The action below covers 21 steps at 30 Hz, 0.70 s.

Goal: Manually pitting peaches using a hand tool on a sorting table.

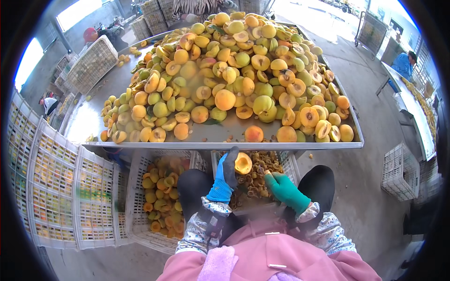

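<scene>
My left hand (pixel 225 177), in a blue knitted glove with a dark coated palm, holds a halved yellow peach (pixel 243 163) with its hollow facing up. The hollow shows no stone. My right hand (pixel 287 191), in a green glove, is closed around a small object with a pale tip (pixel 267 172); the fingers hide most of it. Below both hands, between my knees, a crate (pixel 291 168) holds brown stones and scraps (pixel 262 163). Ahead, a metal-topped table (pixel 225 144) carries a large heap of whole and halved peaches (pixel 225 100).
A white plastic crate (pixel 135 210) of peach halves stands left of my knees, beside stacked fruit crates (pixel 52 182). Another crate (pixel 93 65) is tipped on the table's left. At right are a floor crate (pixel 400 172) and a person in blue (pixel 403 66) at a long table (pixel 418 116).
</scene>
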Each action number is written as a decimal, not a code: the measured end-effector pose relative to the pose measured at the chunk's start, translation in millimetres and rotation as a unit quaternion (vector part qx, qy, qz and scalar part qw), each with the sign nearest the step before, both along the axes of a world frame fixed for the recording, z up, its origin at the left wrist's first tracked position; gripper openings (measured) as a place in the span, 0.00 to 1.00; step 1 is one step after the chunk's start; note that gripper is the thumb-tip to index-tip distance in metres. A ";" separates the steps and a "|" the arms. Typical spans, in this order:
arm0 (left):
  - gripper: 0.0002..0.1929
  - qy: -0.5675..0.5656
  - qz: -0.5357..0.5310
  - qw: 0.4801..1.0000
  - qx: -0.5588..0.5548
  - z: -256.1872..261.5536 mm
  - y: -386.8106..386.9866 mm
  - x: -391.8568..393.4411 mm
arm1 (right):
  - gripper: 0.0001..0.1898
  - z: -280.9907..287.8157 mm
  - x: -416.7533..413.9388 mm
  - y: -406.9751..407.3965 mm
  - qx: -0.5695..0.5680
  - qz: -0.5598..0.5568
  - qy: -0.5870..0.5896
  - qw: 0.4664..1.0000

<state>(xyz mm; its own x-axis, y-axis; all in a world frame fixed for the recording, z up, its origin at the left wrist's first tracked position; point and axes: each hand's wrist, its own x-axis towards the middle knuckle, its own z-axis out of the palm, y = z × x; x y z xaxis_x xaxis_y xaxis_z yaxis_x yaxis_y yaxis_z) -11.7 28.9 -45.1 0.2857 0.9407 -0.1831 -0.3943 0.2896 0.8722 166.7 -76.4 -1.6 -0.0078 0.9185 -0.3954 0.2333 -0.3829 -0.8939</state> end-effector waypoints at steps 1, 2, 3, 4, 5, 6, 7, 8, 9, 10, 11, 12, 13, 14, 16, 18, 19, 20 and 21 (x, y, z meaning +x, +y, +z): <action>0.19 0.002 0.008 1.000 0.004 0.9 -4.0 -0.6 | 0.22 -2.8 -0.9 -2.1 0.004 0.008 0.002 1.000; 0.18 0.070 0.035 0.996 0.042 2.2 -11.3 0.9 | 0.22 -9.9 -1.1 -8.2 0.014 0.008 -0.020 1.000; 0.17 0.140 0.060 0.985 0.079 10.6 -18.1 0.0 | 0.22 -19.6 -1.0 -14.2 0.025 0.006 -0.040 0.999; 0.16 0.182 0.054 0.974 0.121 23.6 -21.8 -5.5 | 0.23 -28.2 2.0 -18.6 0.014 -0.005 -0.044 0.999; 0.17 0.246 0.106 0.948 0.172 34.4 -25.6 -17.3 | 0.23 -32.7 5.2 -22.1 0.020 0.000 -0.042 0.999; 0.17 0.357 0.179 0.883 0.248 24.7 -17.2 -47.0 | 0.23 -33.8 7.6 -26.6 0.006 -0.010 -0.015 1.000; 0.13 0.354 0.199 0.886 0.225 56.4 -15.8 -62.6 | 0.24 -40.8 14.1 -32.2 -0.015 -0.026 0.012 0.999; 0.20 0.464 0.267 0.795 0.284 64.3 -6.8 -90.2 | 0.24 -50.2 18.9 -34.4 -0.028 -0.044 0.024 0.998; 0.23 0.714 0.282 0.559 0.314 98.9 -6.6 -93.7 | 0.24 -53.4 20.9 -34.2 -0.030 -0.047 0.025 0.998; 0.27 0.756 0.308 0.457 0.351 111.5 2.0 -108.2 | 0.24 -53.9 19.9 -32.7 -0.027 -0.049 0.014 0.998; 0.27 0.759 0.312 0.453 0.349 115.1 14.0 -116.5 | 0.24 -53.7 19.2 -29.5 -0.023 -0.052 0.001 0.998; 0.26 0.743 0.279 0.509 0.335 110.4 33.3 -121.0 | 0.24 -50.7 17.9 -25.7 -0.022 -0.053 0.001 0.998; 0.26 0.726 0.245 0.559 0.316 108.8 49.0 -122.0 | 0.24 -46.4 12.8 -22.1 -0.025 -0.034 0.018 0.999; 0.24 0.753 0.192 0.556 0.296 104.8 65.7 -116.3 | 0.24 -43.2 8.2 -17.8 -0.029 -0.017 0.034 0.999; 0.19 0.804 0.118 0.532 0.237 86.1 104.6 -99.0 | 0.24 -44.5 2.3 -10.4 -0.022 -0.005 0.041 0.999; 0.13 0.824 0.120 0.515 0.201 61.8 134.2 -105.9 | 0.22 -35.9 -8.5 -16.1 -0.028 0.016 0.081 0.996; 0.11 0.812 0.128 0.528 0.214 58.7 139.3 -101.4 | 0.22 -39.2 -8.2 -32.8 -0.041 0.007 0.080 0.996; 0.10 0.788 0.098 0.546 0.267 53.1 131.7 -103.2 | 0.22 -42.7 -9.0 -51.5 -0.016 0.002 0.078 0.997; 0.14 0.811 0.133 0.510 0.254 35.1 143.6 -115.1 | 0.21 -40.0 -5.1 -28.4 0.048 0.016 0.072 0.996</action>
